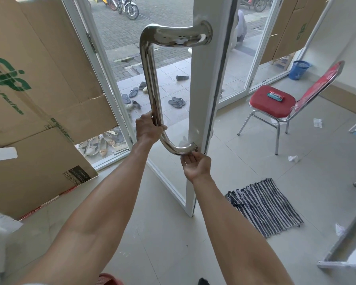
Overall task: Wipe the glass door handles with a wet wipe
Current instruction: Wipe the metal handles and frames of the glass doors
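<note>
The polished chrome tubular door handle (pixel 150 79) is mounted on the white-framed glass door (pixel 201 99), which stands ajar at the centre of the view. The handle is fixed to the frame at an upper and a lower mount, with its long bar running upright between two bends.

The left hand (pixel 147 130) is wrapped round the lowest part of the upright bar, just above the lower bend. Its fingers are curled about the tube and the thumb is laid across the near side. Whether a wipe is held under this palm cannot be told.

The right hand (pixel 195 164) is turned palm upward beneath the lower bend. Its fingers (pixel 188 158) are loosely extended and only slightly curved, and their tips are in contact with the underside of the tube, just beside the lower mount. Nothing is seen to be gripped by it.

A striped dark and white floor mat (pixel 263 206) is laid on the pale tiled floor (pixel 173 233) to the right of the door's foot. Further right, a red padded chair with a chrome frame (pixel 261 97) is noted, with a small teal and red packet (pixel 275 96) on its seat. A blue mesh basket (pixel 299 69) is placed behind the chair, near the glazing. Scraps of crumpled white paper (pixel 292 158) are scattered on the tiles. Large brown cardboard sheets with green print (pixel 39 89) are propped on the left. Sandals and shoes (pixel 177 102) are observed outside the door.
</note>
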Action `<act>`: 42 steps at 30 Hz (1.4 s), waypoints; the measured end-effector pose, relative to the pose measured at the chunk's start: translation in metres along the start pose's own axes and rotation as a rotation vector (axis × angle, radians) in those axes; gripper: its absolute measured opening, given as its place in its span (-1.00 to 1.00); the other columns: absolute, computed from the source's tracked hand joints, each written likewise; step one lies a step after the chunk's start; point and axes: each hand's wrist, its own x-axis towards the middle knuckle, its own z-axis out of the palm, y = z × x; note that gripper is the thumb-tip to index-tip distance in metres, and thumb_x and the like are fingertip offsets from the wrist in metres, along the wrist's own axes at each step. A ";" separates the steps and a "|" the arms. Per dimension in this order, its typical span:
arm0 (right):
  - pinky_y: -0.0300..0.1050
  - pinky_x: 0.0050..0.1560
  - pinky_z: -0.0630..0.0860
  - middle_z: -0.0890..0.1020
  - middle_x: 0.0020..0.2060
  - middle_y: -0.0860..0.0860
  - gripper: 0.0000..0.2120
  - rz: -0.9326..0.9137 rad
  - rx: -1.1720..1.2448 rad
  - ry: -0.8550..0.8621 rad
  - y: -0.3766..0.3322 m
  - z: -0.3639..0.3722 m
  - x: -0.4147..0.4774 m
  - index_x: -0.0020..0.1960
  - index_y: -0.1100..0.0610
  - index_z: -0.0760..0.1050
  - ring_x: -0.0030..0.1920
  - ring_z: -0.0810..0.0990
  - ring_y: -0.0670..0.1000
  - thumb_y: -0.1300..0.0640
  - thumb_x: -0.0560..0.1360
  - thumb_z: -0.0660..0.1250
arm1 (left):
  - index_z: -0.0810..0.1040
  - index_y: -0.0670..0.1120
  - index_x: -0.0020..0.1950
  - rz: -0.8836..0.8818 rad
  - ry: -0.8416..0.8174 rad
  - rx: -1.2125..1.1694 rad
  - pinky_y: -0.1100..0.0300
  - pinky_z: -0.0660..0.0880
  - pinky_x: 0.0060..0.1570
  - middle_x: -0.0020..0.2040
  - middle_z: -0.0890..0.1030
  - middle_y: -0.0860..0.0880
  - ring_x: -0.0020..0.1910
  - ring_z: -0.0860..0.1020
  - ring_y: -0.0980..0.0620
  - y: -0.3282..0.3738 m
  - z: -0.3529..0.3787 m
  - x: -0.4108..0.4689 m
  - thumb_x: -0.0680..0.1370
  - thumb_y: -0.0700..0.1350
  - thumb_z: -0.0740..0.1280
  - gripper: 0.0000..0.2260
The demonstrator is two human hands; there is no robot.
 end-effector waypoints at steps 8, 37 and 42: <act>-0.16 0.16 0.54 0.67 -0.02 0.12 -0.79 -0.141 -0.189 0.174 -0.004 -0.014 -0.008 -0.04 0.26 0.60 -0.05 0.63 0.04 0.44 0.36 0.36 | 0.57 -0.03 -0.16 -0.015 0.000 -0.019 0.32 0.50 -0.22 -0.25 0.63 0.05 -0.24 0.62 0.09 0.000 0.003 0.002 0.28 -0.18 0.59 -0.75; 0.11 0.51 0.07 0.25 0.48 0.14 -0.26 -1.191 -2.234 -0.013 0.034 -0.044 -0.008 0.51 0.24 0.11 0.51 0.14 0.15 0.01 0.44 0.28 | 0.54 0.00 -0.18 -0.035 -0.013 -0.011 0.27 0.54 -0.15 -0.26 0.62 0.05 -0.20 0.64 0.04 0.002 -0.001 0.001 0.27 -0.18 0.60 -0.72; 0.17 0.49 0.07 0.20 0.51 0.13 -0.26 -1.229 -2.434 -0.294 0.037 -0.028 -0.006 0.53 0.24 0.08 0.52 0.11 0.10 0.07 0.45 0.28 | 0.55 -0.01 -0.18 -0.031 -0.017 0.013 0.17 0.60 -0.09 -0.19 0.67 -0.01 -0.18 0.64 0.01 -0.001 -0.001 0.002 0.27 -0.18 0.60 -0.73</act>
